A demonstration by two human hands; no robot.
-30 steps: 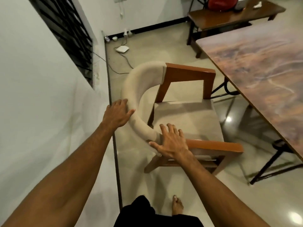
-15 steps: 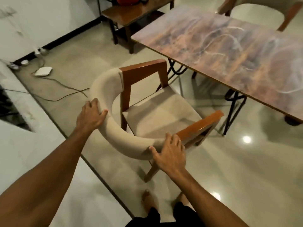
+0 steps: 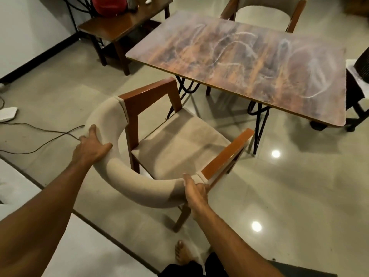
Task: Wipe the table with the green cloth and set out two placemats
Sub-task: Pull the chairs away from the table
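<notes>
The left grip [image 3: 90,148] is closed round the padded, curved back of the chair [image 3: 179,142], thumb on its inner side. The right grip [image 3: 196,191] clasps that back where it meets the wooden armrest. The table [image 3: 239,56] stands just beyond the chair, near its front but apart from it, and its brown top is marked with pale swirling streaks. Beyond the chair to the left is a low side table [image 3: 123,27] carrying a red thing [image 3: 108,5], perhaps a bag, cut off by the frame. A cable [image 3: 40,132] lies on the floor left of the chair.
</notes>
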